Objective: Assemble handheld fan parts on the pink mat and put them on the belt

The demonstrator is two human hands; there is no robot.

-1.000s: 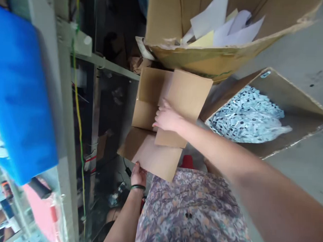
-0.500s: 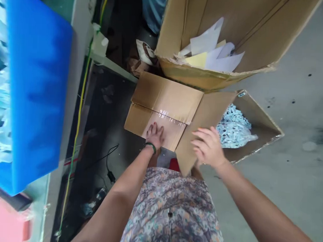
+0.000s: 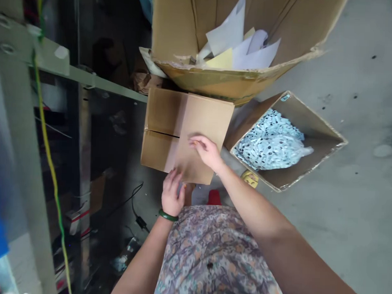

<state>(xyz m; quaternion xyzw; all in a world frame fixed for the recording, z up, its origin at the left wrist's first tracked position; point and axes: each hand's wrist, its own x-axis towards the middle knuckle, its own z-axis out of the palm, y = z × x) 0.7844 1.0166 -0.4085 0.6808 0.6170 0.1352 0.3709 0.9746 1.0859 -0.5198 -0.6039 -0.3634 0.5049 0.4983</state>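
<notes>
My right hand (image 3: 207, 151) lies flat on the top flap of the small cardboard box (image 3: 161, 115), fingers loose and spread, gripping nothing. The box sits low, just ahead of my lap. My left hand (image 3: 171, 194) meets the box's near edge, fingers stretched up against the flap, not clenched. That flap covers the right half, and a dark seam shows between the flaps on the left. The box's far edge butts against a big carton (image 3: 217, 81) of paper sheets (image 3: 232, 41). Its right side is just beside an open box (image 3: 312, 123) holding a bag of blue-and-white pieces (image 3: 270, 143). A metal frame (image 3: 89, 78) crowds the left, while bare concrete floor (image 3: 348, 204) opens out to the right.
</notes>
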